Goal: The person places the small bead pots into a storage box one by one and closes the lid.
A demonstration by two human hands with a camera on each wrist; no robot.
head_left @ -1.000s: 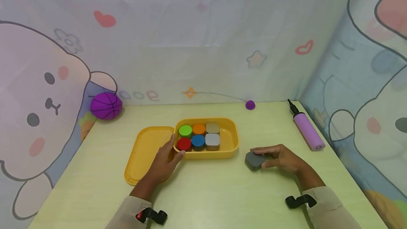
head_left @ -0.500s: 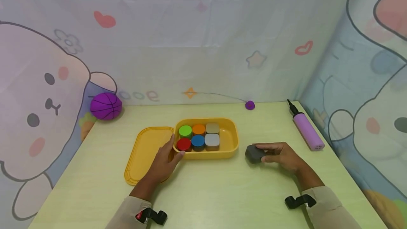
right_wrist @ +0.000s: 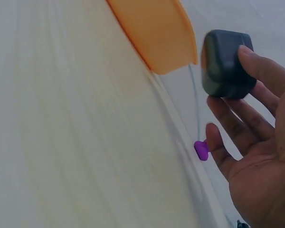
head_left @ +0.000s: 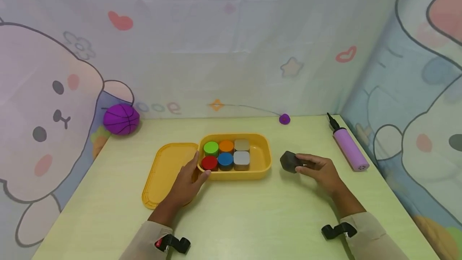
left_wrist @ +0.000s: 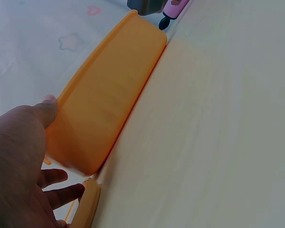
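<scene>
Right grip pinches matte rounded-square dark tin; lifted.

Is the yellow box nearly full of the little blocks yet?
Six blocks already sit in the yellow box: green, orange, red, blue and two grey. The right hand holds a dark grey block lifted beside the box. The left hand steadies its end. The box's right side has room left.
</scene>
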